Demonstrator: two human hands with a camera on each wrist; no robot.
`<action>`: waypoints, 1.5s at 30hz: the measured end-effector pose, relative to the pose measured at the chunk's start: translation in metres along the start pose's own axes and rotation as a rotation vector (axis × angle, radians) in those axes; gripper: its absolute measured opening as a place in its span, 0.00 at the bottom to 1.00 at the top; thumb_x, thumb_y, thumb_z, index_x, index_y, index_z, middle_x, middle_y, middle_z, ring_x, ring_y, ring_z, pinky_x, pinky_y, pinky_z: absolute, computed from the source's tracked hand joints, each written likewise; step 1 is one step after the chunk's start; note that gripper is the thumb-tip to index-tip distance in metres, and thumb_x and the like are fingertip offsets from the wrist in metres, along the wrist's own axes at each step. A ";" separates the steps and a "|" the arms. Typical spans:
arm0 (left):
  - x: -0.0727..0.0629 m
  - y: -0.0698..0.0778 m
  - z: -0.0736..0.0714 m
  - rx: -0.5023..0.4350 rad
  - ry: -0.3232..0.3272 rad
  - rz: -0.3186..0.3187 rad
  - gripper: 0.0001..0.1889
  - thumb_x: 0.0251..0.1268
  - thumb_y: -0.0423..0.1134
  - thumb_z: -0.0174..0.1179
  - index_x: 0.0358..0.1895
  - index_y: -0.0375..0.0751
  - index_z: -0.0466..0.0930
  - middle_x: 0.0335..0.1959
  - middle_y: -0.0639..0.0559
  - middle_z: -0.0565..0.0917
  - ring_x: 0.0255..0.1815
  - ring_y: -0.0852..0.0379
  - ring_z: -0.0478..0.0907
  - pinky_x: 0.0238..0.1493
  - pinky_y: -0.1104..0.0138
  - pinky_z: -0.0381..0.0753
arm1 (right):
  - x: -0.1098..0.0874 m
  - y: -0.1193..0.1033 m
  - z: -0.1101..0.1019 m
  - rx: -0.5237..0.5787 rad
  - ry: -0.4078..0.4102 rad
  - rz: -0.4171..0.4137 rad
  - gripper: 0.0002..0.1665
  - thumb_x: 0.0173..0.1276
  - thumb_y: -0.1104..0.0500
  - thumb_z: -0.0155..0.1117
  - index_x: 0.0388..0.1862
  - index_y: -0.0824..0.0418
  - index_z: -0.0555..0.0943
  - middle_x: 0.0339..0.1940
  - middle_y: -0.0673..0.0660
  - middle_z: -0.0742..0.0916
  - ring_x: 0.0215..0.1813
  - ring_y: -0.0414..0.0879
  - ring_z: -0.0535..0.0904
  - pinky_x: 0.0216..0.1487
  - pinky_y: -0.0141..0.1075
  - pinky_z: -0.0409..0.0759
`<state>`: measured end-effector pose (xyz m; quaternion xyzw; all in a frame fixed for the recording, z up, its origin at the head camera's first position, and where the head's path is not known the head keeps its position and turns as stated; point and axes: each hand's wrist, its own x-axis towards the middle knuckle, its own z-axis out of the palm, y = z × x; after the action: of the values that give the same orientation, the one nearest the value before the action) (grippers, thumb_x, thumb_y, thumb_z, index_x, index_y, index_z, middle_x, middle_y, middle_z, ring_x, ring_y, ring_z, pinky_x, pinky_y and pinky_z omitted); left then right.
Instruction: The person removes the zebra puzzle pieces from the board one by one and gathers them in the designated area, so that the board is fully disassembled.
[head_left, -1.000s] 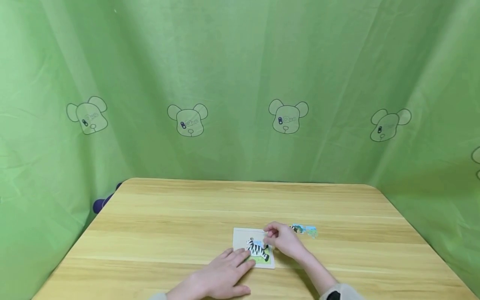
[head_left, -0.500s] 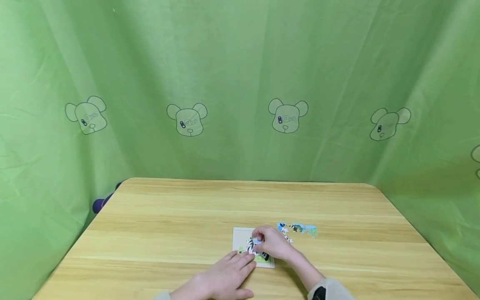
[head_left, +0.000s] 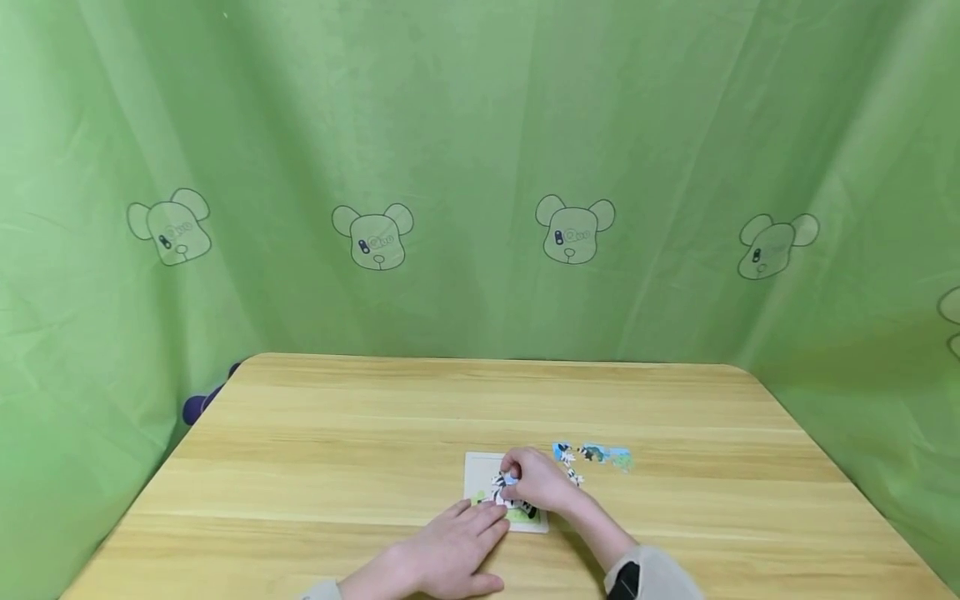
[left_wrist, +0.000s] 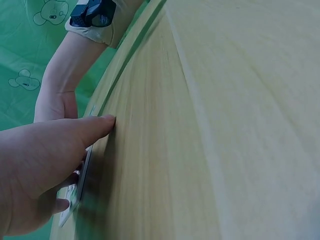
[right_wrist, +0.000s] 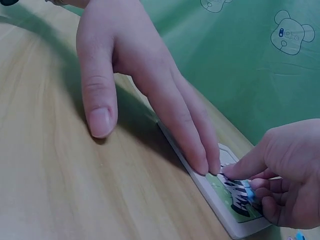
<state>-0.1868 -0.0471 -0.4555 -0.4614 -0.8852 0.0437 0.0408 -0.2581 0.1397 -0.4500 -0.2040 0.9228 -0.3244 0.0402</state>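
Observation:
A small pale puzzle board (head_left: 478, 468) with a zebra picture lies near the front middle of the table. My left hand (head_left: 459, 548) is flat, its fingertips resting on the board's lower left part. Over the picture, my right hand (head_left: 542, 482) pinches a puzzle piece with blue on it, mostly covered by the fingers. In the right wrist view, the right thumb lies against the zebra's stripes (right_wrist: 237, 191), close to the left fingertips. The left wrist view shows the board edge-on beneath the left fingers.
Several loose puzzle pieces (head_left: 592, 453) in blue, green and black-and-white lie just beyond the board to the right. A green curtain (head_left: 465, 150) with bear-head outlines hangs behind the wooden table (head_left: 337, 417). A purple object (head_left: 197, 407) shows past the table's left edge.
My right hand has moved left from the board's upper right corner to over the zebra picture, uncovering more loose pieces. The left hand stays nearly in place.

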 end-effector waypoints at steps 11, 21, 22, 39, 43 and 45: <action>0.000 -0.001 0.000 -0.006 0.011 0.011 0.36 0.65 0.63 0.43 0.67 0.40 0.63 0.69 0.49 0.62 0.69 0.55 0.57 0.65 0.58 0.62 | -0.001 0.002 0.002 0.077 0.032 -0.001 0.17 0.47 0.68 0.71 0.34 0.61 0.73 0.27 0.51 0.74 0.30 0.43 0.67 0.30 0.33 0.67; 0.000 0.000 0.000 -0.042 -0.035 -0.019 0.36 0.66 0.63 0.42 0.69 0.41 0.61 0.71 0.49 0.59 0.71 0.55 0.53 0.67 0.58 0.58 | -0.004 0.006 0.005 0.251 0.091 0.021 0.12 0.54 0.70 0.64 0.37 0.62 0.75 0.26 0.50 0.78 0.30 0.43 0.73 0.33 0.31 0.73; -0.001 0.000 0.000 -0.047 -0.038 -0.021 0.36 0.66 0.63 0.42 0.69 0.41 0.60 0.71 0.49 0.58 0.71 0.55 0.53 0.67 0.58 0.58 | -0.005 0.007 0.005 0.268 0.097 0.026 0.11 0.56 0.70 0.63 0.37 0.63 0.75 0.26 0.50 0.79 0.30 0.42 0.73 0.33 0.31 0.74; -0.004 0.000 0.000 -0.111 -0.019 -0.022 0.37 0.66 0.63 0.41 0.69 0.40 0.59 0.71 0.46 0.57 0.71 0.52 0.52 0.68 0.58 0.57 | -0.020 0.038 -0.033 0.571 0.097 0.160 0.12 0.59 0.70 0.60 0.43 0.73 0.74 0.27 0.55 0.81 0.26 0.44 0.74 0.24 0.31 0.75; -0.004 0.000 -0.001 -0.115 -0.026 -0.027 0.37 0.66 0.63 0.41 0.70 0.41 0.58 0.72 0.46 0.56 0.72 0.52 0.51 0.68 0.59 0.56 | -0.028 0.051 -0.046 0.558 0.101 0.200 0.14 0.60 0.70 0.60 0.45 0.73 0.73 0.29 0.55 0.82 0.29 0.45 0.75 0.27 0.32 0.77; -0.004 0.000 -0.001 -0.114 -0.029 -0.030 0.37 0.66 0.63 0.41 0.70 0.41 0.57 0.72 0.46 0.56 0.72 0.52 0.51 0.68 0.58 0.56 | -0.033 0.057 -0.053 0.553 0.104 0.222 0.15 0.60 0.69 0.60 0.46 0.74 0.73 0.30 0.55 0.81 0.30 0.45 0.75 0.28 0.32 0.77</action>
<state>-0.1843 -0.0499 -0.4543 -0.4489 -0.8936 -0.0008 0.0023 -0.2595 0.2244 -0.4454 -0.0663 0.8168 -0.5672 0.0822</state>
